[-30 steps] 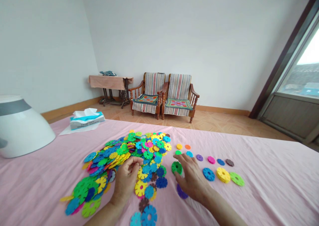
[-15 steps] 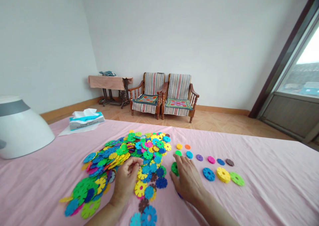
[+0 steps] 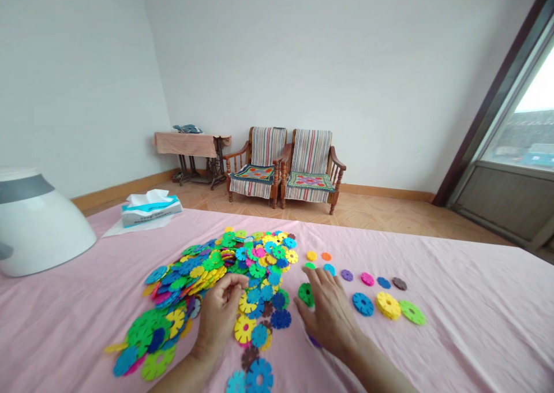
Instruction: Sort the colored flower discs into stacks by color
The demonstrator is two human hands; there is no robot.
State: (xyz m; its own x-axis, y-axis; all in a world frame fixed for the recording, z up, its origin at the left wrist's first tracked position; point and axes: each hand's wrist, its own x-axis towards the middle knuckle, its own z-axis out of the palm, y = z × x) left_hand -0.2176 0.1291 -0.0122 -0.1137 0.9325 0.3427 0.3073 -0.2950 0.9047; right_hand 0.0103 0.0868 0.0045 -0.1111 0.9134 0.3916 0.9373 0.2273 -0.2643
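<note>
A heap of colourful notched plastic discs [image 3: 208,274] lies in front of me on the pink cloth. My left hand [image 3: 220,309] is at the near side of the heap, thumb and fingers pinched together; whatever they may hold is hidden. Over to the right, my right hand [image 3: 326,309] is palm down with its fingers stretched out. Beside its thumb lies a dark green disc [image 3: 305,294], and a small green disc [image 3: 310,265] shows just past its fingertips. A purple disc [image 3: 315,341] is partly covered by this hand.
Right of my right hand, small discs such as a pink one [image 3: 367,279] form a row, with larger yellow discs [image 3: 388,304] nearer. A tissue box [image 3: 151,208] and a white appliance [image 3: 43,231] stand at left. Two wooden armchairs [image 3: 309,156] are beyond the table.
My right hand has shifted very slightly, uncovering a little more of the dark green disc. The left hand and the heap look the same.
</note>
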